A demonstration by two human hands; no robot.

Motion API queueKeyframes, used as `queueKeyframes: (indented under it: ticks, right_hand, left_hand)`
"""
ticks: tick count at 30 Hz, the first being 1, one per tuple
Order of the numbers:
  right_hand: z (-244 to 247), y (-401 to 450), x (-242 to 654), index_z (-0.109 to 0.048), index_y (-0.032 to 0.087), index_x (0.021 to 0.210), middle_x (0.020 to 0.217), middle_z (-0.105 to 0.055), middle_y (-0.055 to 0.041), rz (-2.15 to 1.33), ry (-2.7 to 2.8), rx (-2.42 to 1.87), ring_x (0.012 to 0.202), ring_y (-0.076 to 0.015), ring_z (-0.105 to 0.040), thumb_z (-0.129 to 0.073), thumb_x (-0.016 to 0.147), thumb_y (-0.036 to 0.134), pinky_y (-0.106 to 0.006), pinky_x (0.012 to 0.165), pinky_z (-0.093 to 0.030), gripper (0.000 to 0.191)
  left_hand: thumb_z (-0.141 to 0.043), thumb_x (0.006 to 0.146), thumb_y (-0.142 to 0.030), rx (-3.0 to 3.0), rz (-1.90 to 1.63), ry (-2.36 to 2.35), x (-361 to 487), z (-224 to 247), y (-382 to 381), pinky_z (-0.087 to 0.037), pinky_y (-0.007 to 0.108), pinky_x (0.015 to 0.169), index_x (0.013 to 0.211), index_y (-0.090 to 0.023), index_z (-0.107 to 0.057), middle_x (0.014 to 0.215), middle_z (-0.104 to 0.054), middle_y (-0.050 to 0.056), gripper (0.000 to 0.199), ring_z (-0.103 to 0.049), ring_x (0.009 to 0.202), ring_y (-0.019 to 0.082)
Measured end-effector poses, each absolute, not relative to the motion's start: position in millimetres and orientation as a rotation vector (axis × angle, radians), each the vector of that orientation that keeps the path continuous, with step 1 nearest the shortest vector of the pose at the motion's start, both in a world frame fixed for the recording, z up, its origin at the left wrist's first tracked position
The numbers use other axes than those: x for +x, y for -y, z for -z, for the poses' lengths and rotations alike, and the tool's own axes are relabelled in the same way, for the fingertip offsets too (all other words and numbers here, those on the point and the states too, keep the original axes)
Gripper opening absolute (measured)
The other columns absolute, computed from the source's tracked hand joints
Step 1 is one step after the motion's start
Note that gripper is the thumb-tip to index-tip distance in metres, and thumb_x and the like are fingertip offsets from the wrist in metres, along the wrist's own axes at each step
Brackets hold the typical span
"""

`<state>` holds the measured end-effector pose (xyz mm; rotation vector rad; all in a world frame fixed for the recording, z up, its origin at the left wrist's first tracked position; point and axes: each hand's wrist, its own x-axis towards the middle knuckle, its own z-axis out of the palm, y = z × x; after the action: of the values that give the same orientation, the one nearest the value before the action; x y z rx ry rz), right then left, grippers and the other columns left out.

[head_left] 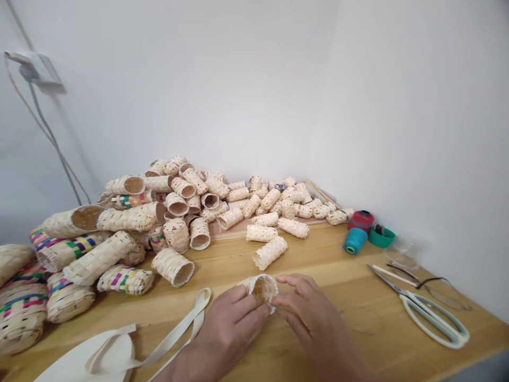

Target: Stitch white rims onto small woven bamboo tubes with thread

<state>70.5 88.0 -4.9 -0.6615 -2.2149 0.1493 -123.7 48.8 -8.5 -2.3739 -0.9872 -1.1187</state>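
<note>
A small woven cylinder basket lies on its side at the front middle, its round mouth turned toward me with a whitish stitched rim. My left hand wraps round it from the left, fingers closed over its top. On the other side, my right hand has its index finger and thumb at the rim, the upper fingers spread apart. Whether a needle or thread is between these fingertips I cannot make out. Just beyond the hands lies another pale woven cylinder.
Many woven cylinders are heaped along the wall, some with coloured bands. On the right are white-handled scissors, a blue thread spool, a red spool, a green container and glasses. A white strap lies left.
</note>
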Motion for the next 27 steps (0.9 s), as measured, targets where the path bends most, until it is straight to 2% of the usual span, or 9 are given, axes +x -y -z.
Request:
queueKeyframes:
  ticks: [5,9,13,18,22,27]
  right_hand:
    - [-11.1,-87.7,66.6,-0.063,0.019,0.091,0.101,-0.068,-0.0089,-0.051,2.354,-0.644,0.093,-0.0234,-0.061,-0.039,0.094,0.009,-0.040,0.083,-0.051,0.026]
    - [-15.2,-87.7,67.2,-0.064,0.021,0.096,0.110,-0.064,-0.0074,-0.257,2.387,-0.729,0.103,-0.0223,-0.057,-0.041,0.094,0.011,-0.039,0.090,-0.048,0.024]
    - [-11.5,-89.6,66.3,-0.064,0.022,0.091,0.116,-0.060,-0.0060,-0.504,2.367,-0.776,0.115,-0.0226,-0.050,-0.051,0.093,0.018,-0.039,0.097,-0.042,0.014]
    - [-11.9,-88.0,55.1,-0.061,0.019,0.077,0.112,-0.057,-0.0065,-0.798,2.147,-0.875,0.106,-0.0211,-0.055,-0.050,0.091,0.022,-0.035,0.091,-0.044,0.018]
    - [-21.4,-86.9,43.2,-0.057,0.019,0.071,0.103,-0.057,-0.0077,-0.746,1.955,-0.863,0.099,-0.0224,-0.056,-0.048,0.090,0.029,-0.035,0.086,-0.045,0.024]
    - [-44.6,-83.8,46.3,-0.056,0.021,0.075,0.096,-0.060,-0.0059,-0.758,1.777,-0.837,0.094,-0.0202,-0.058,-0.045,0.092,0.034,-0.031,0.083,-0.046,0.024]
  left_hand:
    - [-0.053,0.089,-0.009,-2.454,1.294,1.015,-126.3,11.2,-52.2,-0.039,0.027,0.056,0.095,-0.017,-0.063,0.079,-0.069,0.004,0.014,-0.053,0.062,0.014]
    - [-0.052,0.090,-0.010,-2.513,1.319,1.081,-128.0,10.7,-51.6,-0.040,0.027,0.060,0.091,-0.018,-0.062,0.079,-0.068,0.002,0.013,-0.055,0.064,0.014]
    - [-0.051,0.092,-0.011,-2.555,1.293,1.085,-130.5,11.6,-50.5,-0.040,0.028,0.063,0.095,-0.019,-0.063,0.086,-0.068,0.004,0.015,-0.053,0.069,0.016]
    - [-0.050,0.093,-0.012,-2.565,1.314,1.026,-131.5,10.0,-52.1,-0.038,0.027,0.060,0.092,-0.017,-0.064,0.081,-0.067,0.004,0.015,-0.050,0.066,0.015]
    - [-0.046,0.094,-0.015,-2.584,1.288,0.981,-129.7,9.1,-51.8,-0.037,0.028,0.058,0.087,-0.017,-0.063,0.078,-0.067,0.005,0.018,-0.050,0.064,0.015]
    - [-0.047,0.093,-0.014,-2.571,1.284,1.030,-132.1,10.9,-51.9,-0.037,0.028,0.058,0.089,-0.017,-0.064,0.077,-0.067,0.005,0.017,-0.051,0.064,0.016]
